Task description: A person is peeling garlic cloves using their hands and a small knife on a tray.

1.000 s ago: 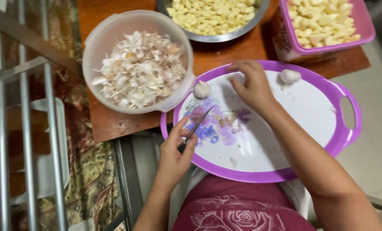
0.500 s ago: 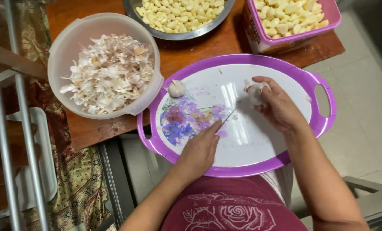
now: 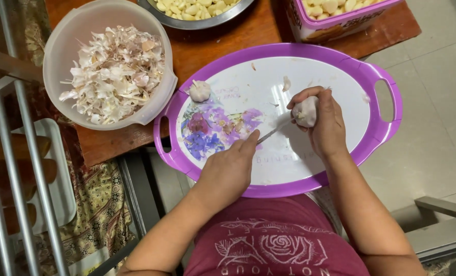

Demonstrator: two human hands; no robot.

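Nearest, we list our left hand (image 3: 228,171), closed around a small knife (image 3: 272,133) whose thin blade points toward the garlic bulb (image 3: 305,111). Our right hand (image 3: 324,122) grips that bulb in curled fingers, just above the tray's white centre. Beneath both we record an oval purple-rimmed tray (image 3: 371,76) with a floral print at its left part, resting across our lap and against the wooden bench (image 3: 223,43). A second garlic bulb (image 3: 200,91) lies on the tray near its upper left rim, well apart from the hands. Beyond, left: a translucent bowl (image 3: 64,46) full of garlic skins. Farthest: a metal bowl (image 3: 197,23) and a pink tub (image 3: 335,23), both holding peeled cloves.
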